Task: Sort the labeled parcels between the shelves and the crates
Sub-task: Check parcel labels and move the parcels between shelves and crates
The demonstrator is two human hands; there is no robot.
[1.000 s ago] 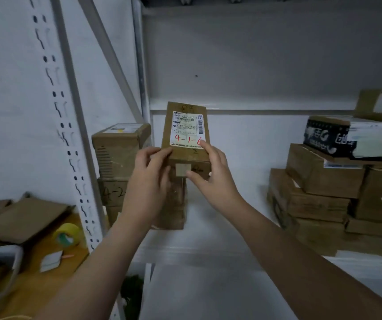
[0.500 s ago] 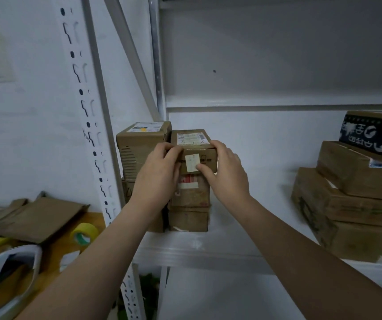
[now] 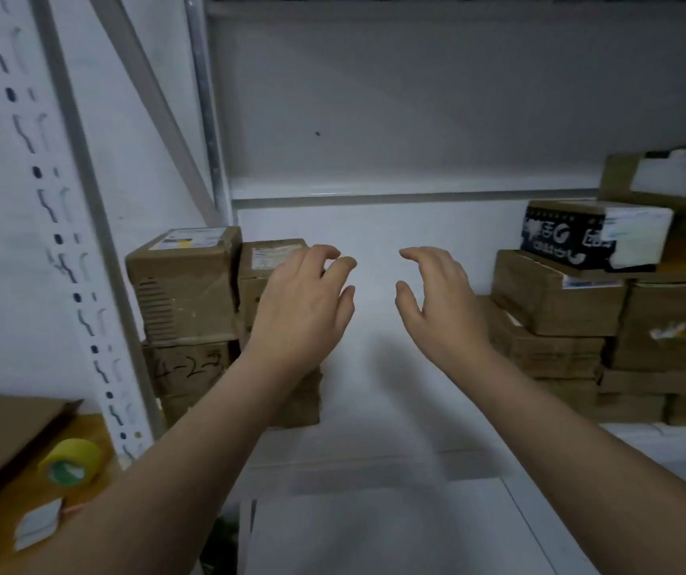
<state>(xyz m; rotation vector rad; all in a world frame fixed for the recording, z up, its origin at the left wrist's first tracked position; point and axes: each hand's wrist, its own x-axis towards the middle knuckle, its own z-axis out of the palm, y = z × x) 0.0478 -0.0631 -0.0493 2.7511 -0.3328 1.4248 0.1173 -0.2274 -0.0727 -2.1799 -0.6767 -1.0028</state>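
Both hands are empty above the white shelf (image 3: 374, 392). Left hand (image 3: 299, 309): fingers loosely spread, in front of the labeled parcel (image 3: 268, 259), contact unclear. Right hand (image 3: 440, 305): fingers relaxed, holding nothing. Parcel sits atop the left stack, just beside a bigger box (image 3: 185, 284). More boxes (image 3: 552, 300) are stacked at right. Yellow tape roll (image 3: 71, 462) on desk (image 3: 9, 516).

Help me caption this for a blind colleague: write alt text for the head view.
A left hand and a right hand hover open and empty before a white shelf, the left overlapping a labeled parcel atop a stack. More cardboard boxes are piled at right; a yellow tape roll lies lower left.
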